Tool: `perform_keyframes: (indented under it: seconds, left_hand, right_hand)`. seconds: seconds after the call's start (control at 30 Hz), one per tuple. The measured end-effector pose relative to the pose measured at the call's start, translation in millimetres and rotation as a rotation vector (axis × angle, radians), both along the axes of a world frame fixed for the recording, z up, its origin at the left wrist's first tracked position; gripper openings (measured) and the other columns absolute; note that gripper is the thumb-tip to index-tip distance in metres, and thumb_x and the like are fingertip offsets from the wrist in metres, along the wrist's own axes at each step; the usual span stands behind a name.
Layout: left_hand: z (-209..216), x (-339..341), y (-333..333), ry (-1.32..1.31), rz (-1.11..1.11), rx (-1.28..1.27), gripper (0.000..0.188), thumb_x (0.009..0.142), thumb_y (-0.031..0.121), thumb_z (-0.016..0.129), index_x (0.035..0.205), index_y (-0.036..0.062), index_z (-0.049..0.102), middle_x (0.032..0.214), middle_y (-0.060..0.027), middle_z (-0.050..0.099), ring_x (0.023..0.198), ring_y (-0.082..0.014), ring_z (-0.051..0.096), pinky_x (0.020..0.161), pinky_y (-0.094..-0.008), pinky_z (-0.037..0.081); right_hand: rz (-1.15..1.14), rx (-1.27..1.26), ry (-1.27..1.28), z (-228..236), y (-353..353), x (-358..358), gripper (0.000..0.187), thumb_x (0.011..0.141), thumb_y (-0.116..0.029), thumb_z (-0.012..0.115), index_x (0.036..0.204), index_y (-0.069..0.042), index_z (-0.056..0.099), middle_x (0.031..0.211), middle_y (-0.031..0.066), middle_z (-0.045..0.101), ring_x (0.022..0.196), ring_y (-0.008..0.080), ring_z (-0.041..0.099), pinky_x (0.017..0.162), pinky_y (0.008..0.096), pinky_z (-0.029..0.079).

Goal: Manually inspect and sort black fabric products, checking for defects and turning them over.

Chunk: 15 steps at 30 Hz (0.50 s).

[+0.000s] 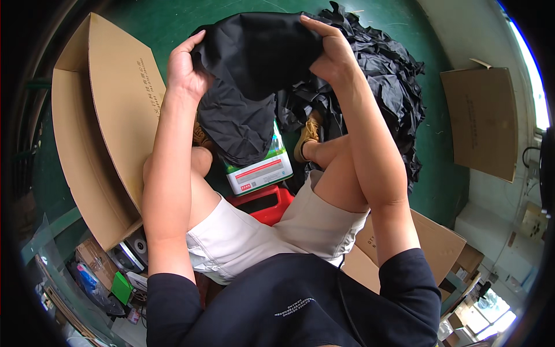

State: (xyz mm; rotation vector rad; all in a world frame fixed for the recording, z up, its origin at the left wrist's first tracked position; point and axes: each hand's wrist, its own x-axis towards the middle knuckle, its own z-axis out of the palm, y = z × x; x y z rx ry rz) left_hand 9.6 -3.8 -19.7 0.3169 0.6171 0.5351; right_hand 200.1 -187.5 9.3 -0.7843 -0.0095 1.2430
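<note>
A piece of smooth black fabric (260, 49) is stretched up between my two hands. My left hand (186, 68) grips its left edge, with the thumb on top and the fingers hidden behind the cloth. At the opposite edge my right hand (332, 51) pinches the fabric the same way. The lower part of the cloth drapes over a white and green box-shaped container (263, 173) between my feet. Behind and to the right lies a large heap of crumpled black fabric (387, 87), partly hidden by my right arm.
A tall open cardboard box (124, 87) stands close on my left. Another cardboard box (483, 121) is by the right wall, and cardboard (430, 237) lies beside my right hip. A red plastic object (272, 211) sits between my thighs. The floor (173, 17) is green.
</note>
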Motion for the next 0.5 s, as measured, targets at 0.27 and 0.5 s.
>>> perform_keyframes:
  seconds: [0.27, 0.5]
  left_hand:
    - [13.0, -0.6, -4.7, 0.015, 0.067, 0.008, 0.022, 0.092, 0.007, 0.057, 0.112, -0.0022, 0.058, 0.113, -0.0152, 0.066, 0.105, -0.03, 0.064, 0.097, -0.046, 0.051]
    - [5.1, -2.2, -2.7, -0.051, 0.125, 0.047, 0.023, 0.094, 0.012, 0.055, 0.114, 0.0021, 0.058, 0.111, -0.0096, 0.063, 0.104, -0.0254, 0.059, 0.098, -0.0406, 0.045]
  right_hand:
    - [0.041, 0.024, -0.027, -5.9, 9.3, -7.6, 0.028, 0.096, -0.021, 0.058, 0.107, 0.005, 0.063, 0.103, 0.0182, 0.07, 0.089, 0.0258, 0.071, 0.083, 0.0373, 0.059]
    - [0.017, 0.097, 0.028, -13.0, 12.2, -10.1, 0.024, 0.096, -0.019, 0.059, 0.107, 0.002, 0.064, 0.1, 0.0115, 0.071, 0.086, 0.0206, 0.071, 0.081, 0.0339, 0.059]
